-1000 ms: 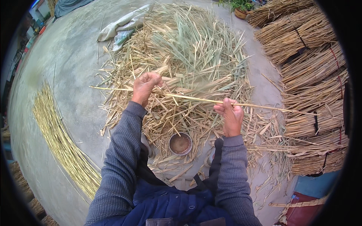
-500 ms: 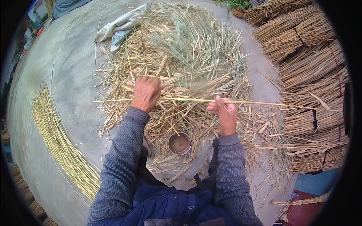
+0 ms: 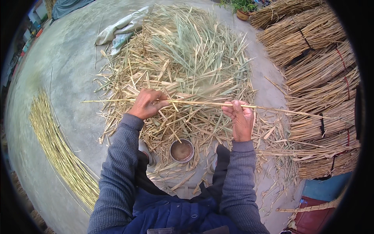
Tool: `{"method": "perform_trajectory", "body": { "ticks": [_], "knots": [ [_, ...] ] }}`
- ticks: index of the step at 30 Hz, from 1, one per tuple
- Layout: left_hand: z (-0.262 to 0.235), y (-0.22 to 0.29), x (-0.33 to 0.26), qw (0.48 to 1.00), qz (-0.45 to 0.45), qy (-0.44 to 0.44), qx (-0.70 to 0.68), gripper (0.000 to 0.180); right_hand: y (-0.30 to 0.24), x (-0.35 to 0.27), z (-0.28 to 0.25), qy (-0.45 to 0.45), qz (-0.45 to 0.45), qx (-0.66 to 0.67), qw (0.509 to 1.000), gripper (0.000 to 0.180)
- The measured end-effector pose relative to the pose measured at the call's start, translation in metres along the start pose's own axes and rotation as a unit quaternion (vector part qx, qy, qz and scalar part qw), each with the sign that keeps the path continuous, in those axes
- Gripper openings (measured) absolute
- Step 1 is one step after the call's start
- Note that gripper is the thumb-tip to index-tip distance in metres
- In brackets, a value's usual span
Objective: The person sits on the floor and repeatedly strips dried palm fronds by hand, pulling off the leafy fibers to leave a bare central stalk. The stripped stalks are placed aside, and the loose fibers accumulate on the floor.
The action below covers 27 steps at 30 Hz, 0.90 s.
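Observation:
A long, thin yellow reed stalk [image 3: 198,103] runs crosswise in front of me, above a heap of dry leaf strips [image 3: 183,66]. My left hand [image 3: 147,103] grips it with thumb and fingers left of the middle. Farther right, my right hand [image 3: 241,117] pinches the same stalk between thumb and fingers, palm turned up. The stalk's thin left end sticks out past my left hand; its other end reaches over the bundles at the right. Below it, between my feet, a round metal bowl [image 3: 182,151] holds something brownish.
Peeled yellow-green stalks [image 3: 62,152] lie in a long pile on the concrete at the left. Tied bundles of brown reeds [image 3: 321,84] line the right side. A whitish sack [image 3: 122,29] lies at the heap's far left edge. A potted plant [image 3: 242,15] stands at the back.
My right hand has moved right along the stalk and slightly down. My left hand has shifted a little left and down, its thumb now extended along the stalk.

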<state>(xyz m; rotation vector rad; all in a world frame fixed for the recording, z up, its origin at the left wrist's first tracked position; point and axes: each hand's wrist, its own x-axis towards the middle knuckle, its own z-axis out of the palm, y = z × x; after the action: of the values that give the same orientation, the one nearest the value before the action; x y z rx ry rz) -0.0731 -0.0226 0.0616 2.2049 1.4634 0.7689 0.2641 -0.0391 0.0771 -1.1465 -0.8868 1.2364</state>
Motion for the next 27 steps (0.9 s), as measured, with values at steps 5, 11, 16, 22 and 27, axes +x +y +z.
{"method": "perform_trajectory", "body": {
  "ticks": [5,11,16,22,27],
  "knots": [
    [0.048,0.048,0.011,0.985,0.153,0.08,-0.025,0.027,0.021,-0.013,0.037,-0.088,0.043,0.018,0.995,0.032],
    [0.054,0.055,0.018,0.973,0.154,0.167,-0.031,0.016,0.016,-0.015,0.04,-0.018,0.001,0.015,1.0,0.032],
    [0.058,0.06,0.016,0.973,0.161,0.161,-0.039,0.017,0.023,-0.018,0.043,-0.023,0.018,0.005,1.0,0.032],
    [0.052,0.059,0.016,0.973,0.131,0.178,-0.058,0.026,0.026,-0.015,0.035,0.007,0.04,0.006,0.999,0.035],
    [0.03,0.038,0.011,0.998,0.025,-0.021,0.049,0.036,0.019,-0.008,0.023,0.028,0.035,-0.028,0.999,0.036]
  ]
}}
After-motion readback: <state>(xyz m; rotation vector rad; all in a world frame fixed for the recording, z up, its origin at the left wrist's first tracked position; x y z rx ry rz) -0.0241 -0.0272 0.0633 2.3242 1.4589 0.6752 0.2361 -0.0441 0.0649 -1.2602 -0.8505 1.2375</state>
